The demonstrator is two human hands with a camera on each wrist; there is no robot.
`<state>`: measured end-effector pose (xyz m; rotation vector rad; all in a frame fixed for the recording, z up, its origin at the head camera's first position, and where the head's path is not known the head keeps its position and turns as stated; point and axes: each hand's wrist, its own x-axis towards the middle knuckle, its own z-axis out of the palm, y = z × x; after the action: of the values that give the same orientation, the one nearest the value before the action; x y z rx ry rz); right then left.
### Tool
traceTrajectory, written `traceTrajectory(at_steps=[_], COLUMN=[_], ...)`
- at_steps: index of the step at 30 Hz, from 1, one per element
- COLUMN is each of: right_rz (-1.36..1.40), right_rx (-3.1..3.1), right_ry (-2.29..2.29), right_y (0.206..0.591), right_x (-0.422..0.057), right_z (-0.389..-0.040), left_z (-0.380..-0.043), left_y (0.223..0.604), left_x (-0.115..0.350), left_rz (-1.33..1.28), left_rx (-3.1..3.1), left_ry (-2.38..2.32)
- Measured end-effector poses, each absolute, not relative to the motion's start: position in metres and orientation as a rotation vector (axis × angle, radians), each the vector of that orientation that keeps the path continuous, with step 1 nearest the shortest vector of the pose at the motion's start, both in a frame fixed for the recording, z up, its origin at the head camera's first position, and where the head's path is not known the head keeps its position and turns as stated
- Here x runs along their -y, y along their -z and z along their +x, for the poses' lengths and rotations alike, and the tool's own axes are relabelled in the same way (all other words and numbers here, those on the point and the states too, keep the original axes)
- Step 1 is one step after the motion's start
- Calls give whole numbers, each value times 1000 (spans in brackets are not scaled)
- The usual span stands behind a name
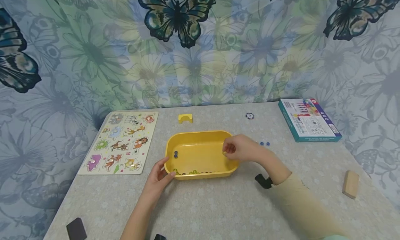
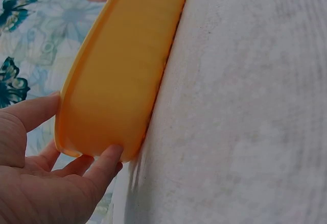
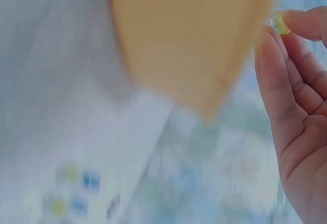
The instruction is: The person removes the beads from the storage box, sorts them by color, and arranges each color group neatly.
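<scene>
A yellow plastic tray (image 1: 200,153) stands on the table. My left hand (image 1: 157,175) holds its near left corner, thumb and fingers spread against the wall and rim. Over the tray's right end, my right hand (image 1: 240,148) pinches a small clear yellow glass bead (image 3: 280,23) between thumb and fingers. Yellow-green beads (image 1: 194,172) lie along the tray's near side, and dark blue beads (image 1: 176,154) sit at its left. Two blue beads (image 1: 264,143) rest on the table behind my right wrist. Blurred yellow and blue beads (image 3: 91,179) show in the right wrist view.
An animal puzzle board (image 1: 120,142) lies left of the tray. Behind it are a yellow arch block (image 1: 185,118) and a poker chip (image 1: 249,116). A flat box (image 1: 309,120) and a wooden block (image 1: 351,184) lie right, a dark block (image 1: 76,229) near left.
</scene>
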<state>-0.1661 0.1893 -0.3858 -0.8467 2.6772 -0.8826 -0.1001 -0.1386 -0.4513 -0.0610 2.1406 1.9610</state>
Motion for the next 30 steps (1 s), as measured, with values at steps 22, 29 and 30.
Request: traceTrajectory(at_steps=[22, 29, 30], right_rz=[-300, -272, -267], right_rx=[-2777, -2786, -2783], right_ry=[801, 766, 759], right_y=[431, 439, 440], right_x=[-339, -339, -338], right_z=[-164, -168, -169], left_z=[-100, -100, -100], left_y=[453, 453, 453], left_x=[139, 139, 140], left_rz=[-58, -64, -64], left_rx=[-2139, -2136, -2138], left_ry=[-1957, -1960, -1959])
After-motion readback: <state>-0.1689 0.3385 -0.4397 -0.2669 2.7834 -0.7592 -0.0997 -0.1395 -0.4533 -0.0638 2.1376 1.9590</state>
